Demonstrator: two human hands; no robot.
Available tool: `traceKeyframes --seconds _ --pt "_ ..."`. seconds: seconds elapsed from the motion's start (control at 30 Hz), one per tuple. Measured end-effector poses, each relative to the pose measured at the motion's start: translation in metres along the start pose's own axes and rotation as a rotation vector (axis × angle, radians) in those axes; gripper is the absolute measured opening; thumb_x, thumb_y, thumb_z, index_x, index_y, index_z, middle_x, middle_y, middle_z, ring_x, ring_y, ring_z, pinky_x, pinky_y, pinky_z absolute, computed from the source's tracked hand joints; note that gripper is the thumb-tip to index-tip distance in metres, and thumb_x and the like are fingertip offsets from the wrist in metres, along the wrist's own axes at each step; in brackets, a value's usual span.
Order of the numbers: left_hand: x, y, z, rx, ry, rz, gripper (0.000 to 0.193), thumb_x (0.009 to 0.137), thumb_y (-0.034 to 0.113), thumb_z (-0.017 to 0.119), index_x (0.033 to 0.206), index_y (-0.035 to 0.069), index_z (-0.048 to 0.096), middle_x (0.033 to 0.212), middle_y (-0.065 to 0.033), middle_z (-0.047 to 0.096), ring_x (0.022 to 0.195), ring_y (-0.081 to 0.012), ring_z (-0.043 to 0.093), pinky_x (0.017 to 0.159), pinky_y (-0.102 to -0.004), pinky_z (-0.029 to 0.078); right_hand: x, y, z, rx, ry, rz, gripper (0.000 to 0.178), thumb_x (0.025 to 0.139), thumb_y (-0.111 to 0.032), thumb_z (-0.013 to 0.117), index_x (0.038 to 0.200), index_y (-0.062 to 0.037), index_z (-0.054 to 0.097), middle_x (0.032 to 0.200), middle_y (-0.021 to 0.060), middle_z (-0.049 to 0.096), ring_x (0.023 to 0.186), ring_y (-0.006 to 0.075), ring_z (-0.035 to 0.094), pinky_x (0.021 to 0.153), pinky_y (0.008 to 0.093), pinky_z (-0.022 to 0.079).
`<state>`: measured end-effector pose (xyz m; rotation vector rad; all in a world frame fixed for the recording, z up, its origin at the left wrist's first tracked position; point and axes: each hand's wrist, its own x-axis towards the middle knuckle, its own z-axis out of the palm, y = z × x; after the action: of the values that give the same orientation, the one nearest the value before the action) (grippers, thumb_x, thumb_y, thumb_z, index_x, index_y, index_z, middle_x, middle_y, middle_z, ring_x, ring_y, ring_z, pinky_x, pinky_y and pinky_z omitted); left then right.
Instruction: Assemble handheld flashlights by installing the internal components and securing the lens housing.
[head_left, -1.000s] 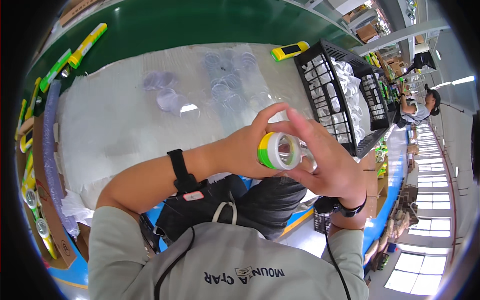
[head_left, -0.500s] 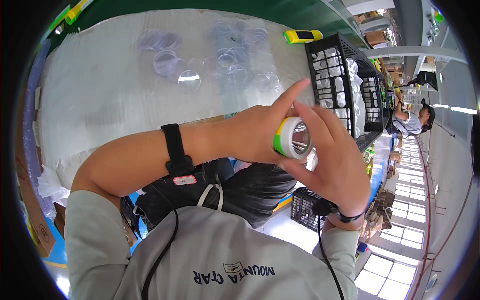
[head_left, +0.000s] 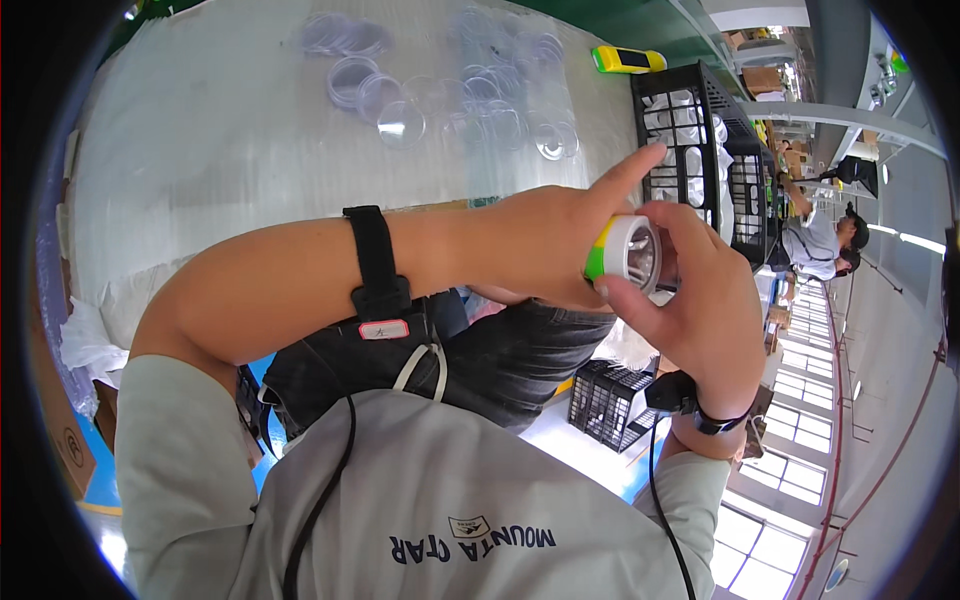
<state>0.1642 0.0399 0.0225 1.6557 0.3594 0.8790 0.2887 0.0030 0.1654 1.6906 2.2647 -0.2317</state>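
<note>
- Presently the torch is in both hands, beyond the bench's near edge and below the crate in view, its white ring and bright reflector turned rightward.
- Left grip: closed round the torch just behind the yellow-green collar, which hides most of the body; one finger points away, off the ring. A firm, unmoving hold here would best steady the work.
- Right grip: pinching the ring, thumb at the lower edge and a finger at the top; the other fingers are partly hidden. Even pressure from opposite sides should hold the ring square; one-sided pushing could tilt it.
- Whether a clear cover sits over the reflector cannot be told. Fingertips are best kept on the rim, since smudges would likely show.
- Clear discs lie in loose, overlapping groups on the film-covered bench; the left forearm passes near them, so a low elbow sweep could scatter them.
- Beyond the right grip stands a black crate of white parts; hands should clear its wall.
- Farther off, another torch lies beside the crate.
</note>
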Motion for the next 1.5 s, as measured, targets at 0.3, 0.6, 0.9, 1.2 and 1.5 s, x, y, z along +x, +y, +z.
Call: traceKeyframes --seconds 0.3,0.6,0.9,1.2,1.5 --pt "0.002 -0.007 0.004 0.000 0.026 0.005 0.120 0.065 0.017 0.081 0.146 0.011 -0.007 0.118 -0.0180 0.060 0.094 -0.0372 0.063 0.080 -0.0412 0.051 0.003 0.011 0.008 0.064 0.198 -0.234 0.051 0.070 -0.030 0.075 0.109 -0.0055 0.052 0.079 0.0134 0.062 0.067 0.0324 0.064 0.056 0.0386 0.049" --pt "-0.002 -0.013 0.002 0.036 0.036 0.062 0.098 0.065 0.014 0.079 0.140 0.009 0.017 0.103 -0.0169 0.065 0.081 -0.0338 0.066 0.071 -0.0381 0.053 0.007 0.015 0.011 -0.027 0.205 -0.219 0.051 0.070 -0.042 0.073 0.098 -0.0044 0.054 0.070 0.0104 0.058 0.061 0.0289 0.062 0.053 0.0371 0.046" --pt "0.006 -0.010 0.005 0.104 0.006 -0.045 0.041 0.070 0.028 0.072 0.102 0.006 0.058 0.082 -0.0138 0.066 0.075 -0.0324 0.065 0.068 -0.0386 0.051 0.019 0.027 0.032 -0.043 0.425 -0.469 0.044 0.078 -0.047 0.063 0.088 -0.0055 0.055 0.066 0.0046 0.052 0.056 0.0242 0.057 0.050 0.0346 0.045" --pt "0.015 -0.017 0.032 0.143 0.117 0.501 0.021 0.072 0.026 0.065 0.085 0.009 0.063 0.082 -0.0101 0.065 0.077 -0.0326 0.063 0.066 -0.0410 0.051 0.011 0.026 0.014 -0.039 0.293 -0.897 0.051 0.084 -0.050 0.054 0.103 -0.0040 0.063 0.114 0.0211 0.058 0.115 0.0436 0.050 0.097 0.0506 0.039" --pt "0.000 0.030 0.018 0.145 0.034 0.095 0.034 0.074 0.018 0.066 0.104 0.008 0.054 0.091 -0.0143 0.065 0.082 -0.0345 0.064 0.067 -0.0416 0.051 -0.009 0.012 0.019 0.412 0.581 -0.639 0.067 0.084 -0.059 0.050 0.119 -0.0028 0.059 0.117 0.0227 0.057 0.116 0.0427 0.050 0.098 0.0504 0.037"
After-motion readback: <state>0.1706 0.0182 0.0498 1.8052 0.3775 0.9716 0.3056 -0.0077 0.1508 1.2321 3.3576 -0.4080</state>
